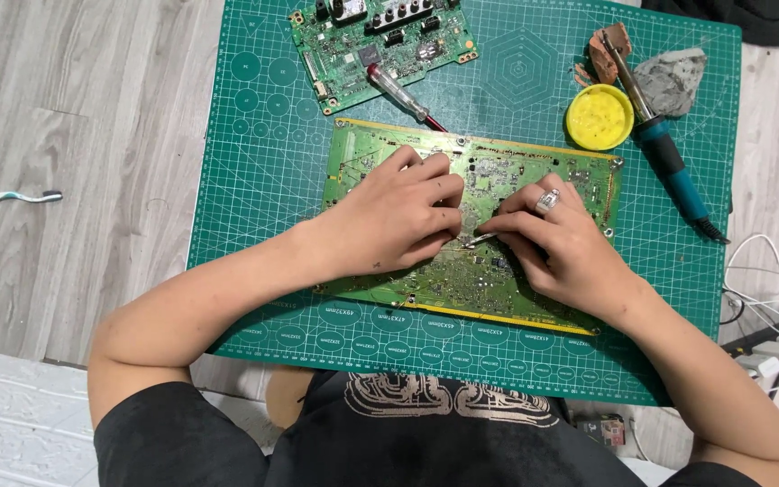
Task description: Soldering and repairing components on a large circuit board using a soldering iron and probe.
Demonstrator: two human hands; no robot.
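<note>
A large green circuit board (pixel 516 176) with a yellow edge lies on a green cutting mat (pixel 263 171). My left hand (pixel 398 216) rests flat on the board's left half, fingers curled and pressing on it. My right hand (pixel 561 243), with a ring on one finger, pinches thin metal tweezers (pixel 478 240) whose tip touches the middle of the board, right next to my left fingertips.
A smaller green circuit board (pixel 353 50) lies at the mat's top with a screwdriver (pixel 398 90) across it. A yellow round tin (pixel 599 116), a blue-handled soldering iron (pixel 664 149) and a grey rag (pixel 673 79) sit top right. A toothbrush (pixel 11 197) lies on the floor at left; white cables (pixel 768 298) at right.
</note>
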